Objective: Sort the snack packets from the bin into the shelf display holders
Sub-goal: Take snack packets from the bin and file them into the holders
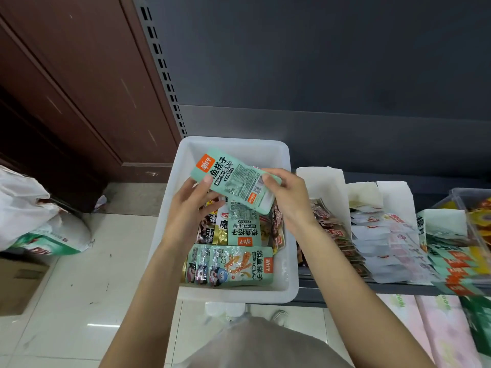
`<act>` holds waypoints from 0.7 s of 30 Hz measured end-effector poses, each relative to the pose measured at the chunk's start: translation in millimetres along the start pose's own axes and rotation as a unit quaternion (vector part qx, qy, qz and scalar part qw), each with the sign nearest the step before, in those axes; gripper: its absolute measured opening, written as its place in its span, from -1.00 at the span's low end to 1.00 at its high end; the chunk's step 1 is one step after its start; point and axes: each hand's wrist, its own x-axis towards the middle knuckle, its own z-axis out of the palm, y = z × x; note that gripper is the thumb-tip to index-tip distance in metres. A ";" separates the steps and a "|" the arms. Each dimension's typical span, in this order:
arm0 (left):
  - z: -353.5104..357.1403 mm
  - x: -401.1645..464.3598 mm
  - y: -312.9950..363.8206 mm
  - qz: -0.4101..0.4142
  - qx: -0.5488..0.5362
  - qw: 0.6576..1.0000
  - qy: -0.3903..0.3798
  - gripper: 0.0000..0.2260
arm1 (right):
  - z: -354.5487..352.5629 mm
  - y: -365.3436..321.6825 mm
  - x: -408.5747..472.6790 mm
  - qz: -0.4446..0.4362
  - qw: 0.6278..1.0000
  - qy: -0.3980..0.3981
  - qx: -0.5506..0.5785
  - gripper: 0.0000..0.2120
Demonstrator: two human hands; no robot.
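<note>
A mint-green packet with an orange logo square is held tilted above the white bin, left hand and right hand each pinching one end. More packets, green and dark, lie flat inside the bin. White paper holders on the shelf just right hold rows of packets.

Left hand: forearm raised, thumb pinching near edge of flat mint-green plastic snack packet. Right hand: thumb and fingers gripping that packet's right end.
</note>
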 end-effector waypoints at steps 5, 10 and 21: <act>14.8 9.8 -0.4 0.050 0.107 0.989 0.092 -0.87 | -3.0 -1.8 -23.1 -0.228 0.934 0.005 -0.274 -0.64; 48.1 9.4 4.1 0.069 0.163 0.984 0.034 -0.87 | -9.5 4.3 -40.6 -0.313 0.741 0.098 -0.586 -0.45; 158.3 -9.1 -18.0 -0.006 0.272 0.929 -0.252 -0.77 | -143.8 -3.3 -94.5 0.032 0.952 0.129 0.275 -0.79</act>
